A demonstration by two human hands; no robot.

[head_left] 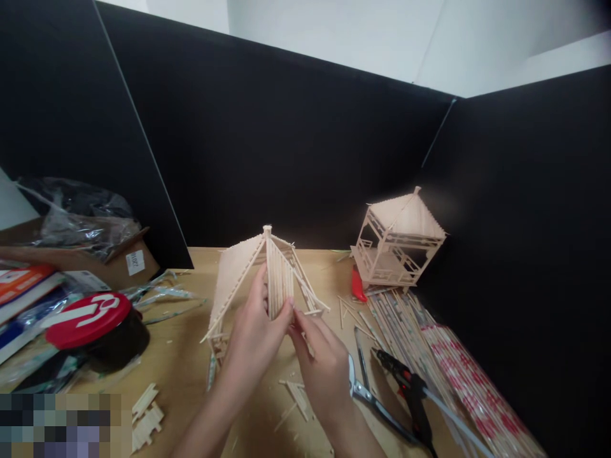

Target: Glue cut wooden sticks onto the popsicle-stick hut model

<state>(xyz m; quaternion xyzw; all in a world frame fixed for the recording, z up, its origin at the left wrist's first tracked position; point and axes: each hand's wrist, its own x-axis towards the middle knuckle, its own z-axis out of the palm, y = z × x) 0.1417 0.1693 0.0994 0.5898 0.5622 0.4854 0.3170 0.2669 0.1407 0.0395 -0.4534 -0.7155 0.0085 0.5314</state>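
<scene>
Upright in my left hand (258,324) is a narrow panel of wooden sticks (280,280) set side by side, with the thumb across its lower face and the fingers behind. My right hand (324,359) is closed at the panel's lower right corner, its fingertips close to my left thumb. Just behind both hands stands a wooden stick pavilion model (236,261). Its left roof face is covered, while bare rafters show on the right. The panel overlaps the roof in view; whether they touch, I cannot tell.
A second pavilion model (405,219) stands back right. Wooden sticks (396,318), a glue gun (405,378), scissors (377,404) and a wrapped stick bundle (472,375) lie right. At left are a red-lidded tub (95,324) and a cardboard box (114,261). Black partitions (286,140) enclose the table.
</scene>
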